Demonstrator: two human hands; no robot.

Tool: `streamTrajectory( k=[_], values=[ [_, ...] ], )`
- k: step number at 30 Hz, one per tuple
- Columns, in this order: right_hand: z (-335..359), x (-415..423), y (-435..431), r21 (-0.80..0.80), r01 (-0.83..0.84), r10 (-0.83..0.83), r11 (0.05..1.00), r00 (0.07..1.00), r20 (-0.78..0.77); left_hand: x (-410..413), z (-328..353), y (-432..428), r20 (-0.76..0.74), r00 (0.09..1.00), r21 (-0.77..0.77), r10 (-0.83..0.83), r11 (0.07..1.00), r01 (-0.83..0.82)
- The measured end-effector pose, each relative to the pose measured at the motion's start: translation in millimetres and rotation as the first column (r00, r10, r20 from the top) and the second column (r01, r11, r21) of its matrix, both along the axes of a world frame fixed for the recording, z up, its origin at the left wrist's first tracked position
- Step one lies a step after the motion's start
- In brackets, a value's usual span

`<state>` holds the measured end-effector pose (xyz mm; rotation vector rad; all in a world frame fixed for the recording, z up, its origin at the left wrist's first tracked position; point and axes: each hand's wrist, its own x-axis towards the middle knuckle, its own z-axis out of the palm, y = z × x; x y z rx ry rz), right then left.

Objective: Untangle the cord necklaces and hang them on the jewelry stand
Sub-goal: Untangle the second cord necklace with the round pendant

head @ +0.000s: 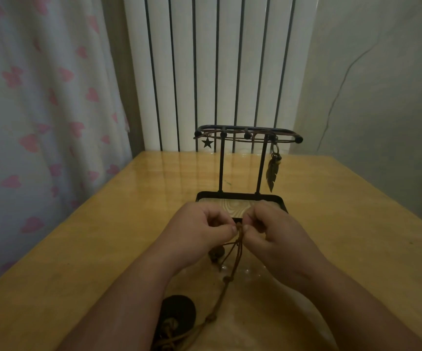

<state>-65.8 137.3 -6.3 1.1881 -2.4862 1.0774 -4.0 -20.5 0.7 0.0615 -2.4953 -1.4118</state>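
Together, left hand and right hand pinching brown cord, seemingly knotted, before jewelry stand

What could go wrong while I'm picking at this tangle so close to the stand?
1. Both the left hand and right hand pinch the brown cord at one spot; pulling apart may tighten the tangle.
2. A jerk forward could bump the stand and shake the feather pendant loose.

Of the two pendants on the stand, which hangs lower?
The feather pendant, at the right end of the jewelry stand, dangling far down; the star pendant sits tight under the left end.
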Motion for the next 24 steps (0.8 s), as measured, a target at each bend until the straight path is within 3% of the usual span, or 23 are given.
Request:
streamTrajectory(
  k=[11, 17, 24],
  values=[
    [-0.2, 0.1, 1.1, -0.008, -0.001, 0.001, 1.000, 0.999, -0.040, -0.8, -1.3, 0.8, -0.050, 0.999, 0.000, 0.021, 1.000, -0.021],
    [0.6, 2.4, -1.7, 0.082, 0.028, -0.020, 0.996, 0.995, -0.094, -1.1, -2.8, 5.2, -0.061, 0.998, -0.097, 0.026, 0.995, -0.032],
    [5.4, 7.8, -6.0, 0.147, 0.068, -0.043, 0.987, 0.985, -0.169, -2.5, -4.7, 5.1, -0.049, 0.999, -0.049, -0.006, 0.999, 0.003]
  ],
)
